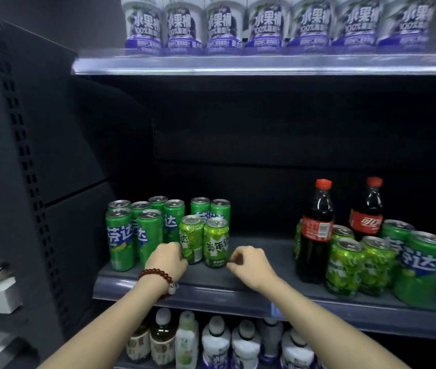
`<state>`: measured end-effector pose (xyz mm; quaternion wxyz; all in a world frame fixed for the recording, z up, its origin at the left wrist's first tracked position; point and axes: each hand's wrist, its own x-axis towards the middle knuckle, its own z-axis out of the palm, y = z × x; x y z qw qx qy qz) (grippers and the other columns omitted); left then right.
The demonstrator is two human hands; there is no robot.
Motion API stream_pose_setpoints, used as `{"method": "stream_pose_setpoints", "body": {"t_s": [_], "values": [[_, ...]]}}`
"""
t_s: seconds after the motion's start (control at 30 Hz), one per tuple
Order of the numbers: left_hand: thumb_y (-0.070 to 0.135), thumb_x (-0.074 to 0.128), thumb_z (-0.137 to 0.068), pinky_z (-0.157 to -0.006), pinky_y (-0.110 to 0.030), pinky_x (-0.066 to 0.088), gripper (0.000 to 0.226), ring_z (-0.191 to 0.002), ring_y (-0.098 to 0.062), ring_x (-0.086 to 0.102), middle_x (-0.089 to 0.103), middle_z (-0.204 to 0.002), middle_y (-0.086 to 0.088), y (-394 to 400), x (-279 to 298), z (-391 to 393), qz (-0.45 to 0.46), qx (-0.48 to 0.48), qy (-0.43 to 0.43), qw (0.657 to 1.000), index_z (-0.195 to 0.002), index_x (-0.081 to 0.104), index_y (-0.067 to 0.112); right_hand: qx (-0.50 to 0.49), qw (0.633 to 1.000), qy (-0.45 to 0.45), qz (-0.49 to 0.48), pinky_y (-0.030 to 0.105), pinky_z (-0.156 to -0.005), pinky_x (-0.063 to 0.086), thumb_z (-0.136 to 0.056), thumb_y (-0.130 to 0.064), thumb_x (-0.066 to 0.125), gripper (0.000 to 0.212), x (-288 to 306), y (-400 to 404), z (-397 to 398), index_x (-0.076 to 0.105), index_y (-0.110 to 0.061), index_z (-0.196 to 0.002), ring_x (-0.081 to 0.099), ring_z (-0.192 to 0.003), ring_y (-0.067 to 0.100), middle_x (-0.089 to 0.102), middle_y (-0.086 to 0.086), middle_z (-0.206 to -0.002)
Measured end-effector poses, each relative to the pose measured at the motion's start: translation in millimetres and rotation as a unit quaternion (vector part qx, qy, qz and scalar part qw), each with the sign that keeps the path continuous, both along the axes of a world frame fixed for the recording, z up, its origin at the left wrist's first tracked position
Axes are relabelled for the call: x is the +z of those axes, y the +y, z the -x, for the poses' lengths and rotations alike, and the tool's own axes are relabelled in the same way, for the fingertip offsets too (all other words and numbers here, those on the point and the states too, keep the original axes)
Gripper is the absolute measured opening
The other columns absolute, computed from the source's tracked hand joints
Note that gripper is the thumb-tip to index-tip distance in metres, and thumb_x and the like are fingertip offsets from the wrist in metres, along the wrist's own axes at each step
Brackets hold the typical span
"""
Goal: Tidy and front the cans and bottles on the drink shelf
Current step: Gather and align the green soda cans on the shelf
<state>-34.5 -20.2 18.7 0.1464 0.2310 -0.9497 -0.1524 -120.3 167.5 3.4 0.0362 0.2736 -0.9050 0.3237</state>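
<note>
On the middle shelf (238, 291) several tall green cans (121, 238) stand in rows at the left. Two shorter light-green cans (216, 242) stand in front of them. My left hand (167, 258) is curled at the base of the left short can (191, 238), touching it. My right hand (250, 262) hovers just right of the other short can with fingers bent, holding nothing. At the right stand two cola bottles (315, 230), several light-green cans (344, 267) and tall green cans (421, 265), loosely grouped.
White and purple juice bottles (267, 25) line the shelf above. The shelf below holds tea bottles (162, 339) and white bottles (215, 342). A dark perforated upright (25, 155) borders the left side. A bare stretch of shelf lies between the two drink groups.
</note>
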Motion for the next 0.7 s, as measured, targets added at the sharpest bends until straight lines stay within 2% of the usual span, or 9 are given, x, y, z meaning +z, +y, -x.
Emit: {"method": "stream_pose_setpoints", "body": {"t_s": [0.13, 0.33, 0.4, 0.5, 0.7], "values": [[0.019, 0.056, -0.084, -0.062, -0.029, 0.045, 0.021, -0.076, -0.028, 0.057, 0.062, -0.095, -0.013, 1.7, -2.7, 16.7, -0.028, 0.031, 0.012, 0.999, -0.102, 0.054, 0.008, -0.025, 1.000, -0.014, -0.004, 0.032, -0.081, 0.052, -0.082, -0.030, 0.065, 0.023, 2.4, 2.5, 11.9, 0.066, -0.014, -0.097, 0.063, -0.095, 0.023, 0.069, 0.006, -0.099], [0.034, 0.067, -0.082, -0.062, -0.030, 0.045, 0.048, -0.081, -0.028, 0.058, 0.061, -0.104, -0.016, -2.6, -3.6, 34.4, -0.107, 0.060, 0.038, 0.992, -0.110, 0.040, 0.005, -0.028, 0.998, -0.049, 0.020, 0.029, -0.081, 0.046, -0.077, -0.041, 0.073, 0.058, -0.3, -20.7, 22.6, 0.049, -0.013, -0.121, 0.057, -0.104, 0.022, 0.058, 0.006, -0.114], [0.037, 0.071, -0.078, -0.070, -0.034, 0.049, 0.058, -0.094, -0.033, 0.061, 0.059, -0.109, -0.018, -1.5, -3.9, 40.1, -0.136, 0.062, 0.052, 0.987, -0.113, 0.039, 0.004, -0.025, 0.997, -0.058, 0.047, 0.028, -0.081, 0.042, -0.075, -0.042, 0.075, 0.062, -3.4, -30.3, 24.6, 0.046, -0.014, -0.121, 0.054, -0.109, 0.022, 0.055, 0.007, -0.118], [0.034, 0.075, -0.075, -0.082, -0.038, 0.049, 0.066, -0.106, -0.036, 0.057, 0.053, -0.119, -0.022, 1.0, -5.8, 46.8, -0.174, 0.068, 0.076, 0.979, -0.119, 0.038, 0.002, -0.024, 0.992, -0.072, 0.103, 0.028, -0.085, 0.044, -0.071, -0.041, 0.079, 0.061, -10.1, -42.1, 25.7, 0.047, -0.016, -0.116, 0.053, -0.111, 0.020, 0.057, 0.005, -0.120], [0.032, 0.081, -0.068, -0.086, -0.040, 0.050, 0.073, -0.107, -0.036, 0.056, 0.053, -0.119, -0.022, 5.9, -16.3, 53.7, -0.224, 0.083, 0.110, 0.965, -0.119, 0.038, 0.002, -0.052, 0.973, -0.097, 0.204, 0.030, -0.084, 0.048, -0.064, -0.049, 0.081, 0.062, -21.9, -58.7, 25.9, 0.049, -0.019, -0.107, 0.057, -0.105, 0.017, 0.059, 0.002, -0.113]]}}
